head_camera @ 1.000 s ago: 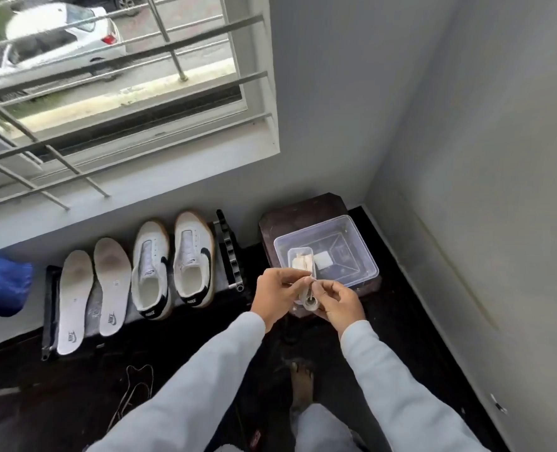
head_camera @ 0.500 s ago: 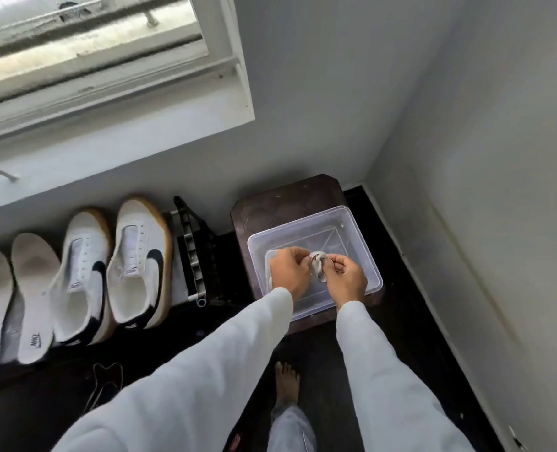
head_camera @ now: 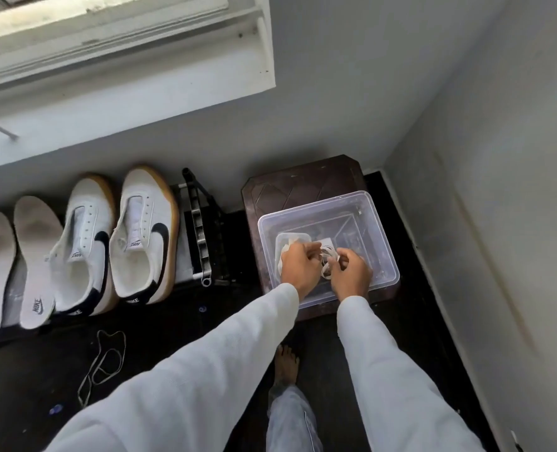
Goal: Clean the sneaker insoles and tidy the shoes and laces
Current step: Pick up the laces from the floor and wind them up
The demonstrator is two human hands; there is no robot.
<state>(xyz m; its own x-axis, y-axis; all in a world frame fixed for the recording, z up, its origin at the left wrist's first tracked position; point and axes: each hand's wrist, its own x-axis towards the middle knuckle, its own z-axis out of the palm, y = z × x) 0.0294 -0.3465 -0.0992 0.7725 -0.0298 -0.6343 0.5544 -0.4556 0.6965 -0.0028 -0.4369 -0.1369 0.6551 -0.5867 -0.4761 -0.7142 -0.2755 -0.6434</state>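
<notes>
The white lace [head_camera: 327, 260] is wound into a small loose coil and sits between the two hands, low over the clear plastic tub [head_camera: 316, 208]. The right hand [head_camera: 351, 275] pinches the coil's right side with curled fingers. The left hand [head_camera: 298, 268] has its fingers curled in on the left side and looks to be pinching it too, though the fingertips are partly hidden.

From where I stand this looks like setting the bundled lace down in the tub. To do it well, I'd lower the coil right to the tub's floor before letting go, so the loops don't spring open. One hand should let go a beat after the other, with the loose end tucked under the coil. A smaller clear box [head_camera: 291, 238] with something pale in it already lies in the tub, under the left hand. The free patch to its right seems the better landing spot.

The tub rests on a dark brown stool [head_camera: 303, 181] in the corner. A black rack [head_camera: 202, 230] leans by the wall to its left. Beyond that the two sneakers [head_camera: 143, 236], both unlaced, and the two insoles [head_camera: 35, 256] are lined up against the wall. A second lace [head_camera: 104, 363] lies in a loose tangle on the dark floor [head_camera: 172, 321], well apart from the tub. By my guess it wants the same winding.
</notes>
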